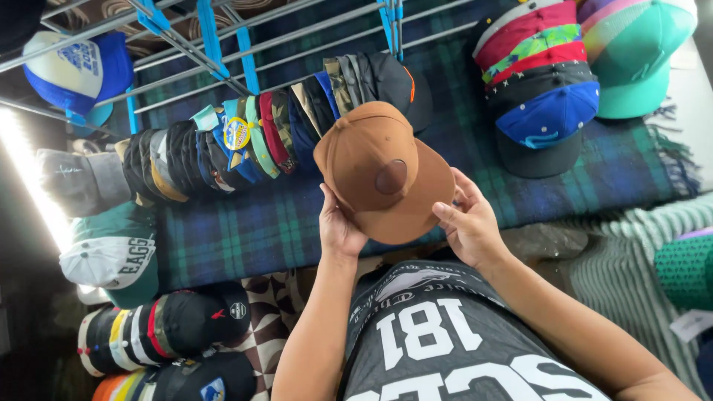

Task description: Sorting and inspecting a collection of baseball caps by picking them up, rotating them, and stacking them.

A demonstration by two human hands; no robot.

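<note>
Both hands hold the brown cap [382, 171] up over the plaid blanket [245, 230]: left hand [338, 226] fingers curled on its edge, right hand [468, 223] pinching the brim. Not yet set among the row of stacked caps [245, 137].

Brown cap [382, 171]: matt woven cloth, smooth, with a darker brown oval patch [391, 177] on the front that looks smooth, maybe leather-like, can't tell for sure. Both hands [340, 226] [469, 226] hold it bare-skinned. Blanket [245, 230] underneath: plaid cloth in dark blue-green, soft, slightly fuzzy. Rack [297, 41] above: thin metal rods, satin grey, with blue plastic joints [215, 44]. Row of caps [252, 137]: mixed matt cloth; one carries a glossy round sticker [237, 134]. Teal cap [635, 56]: smooth matt cloth. Grey-green throw [631, 260] on the right: ribbed knit, rough. Shirt [438, 341]: matt grey cloth, white print.
</note>
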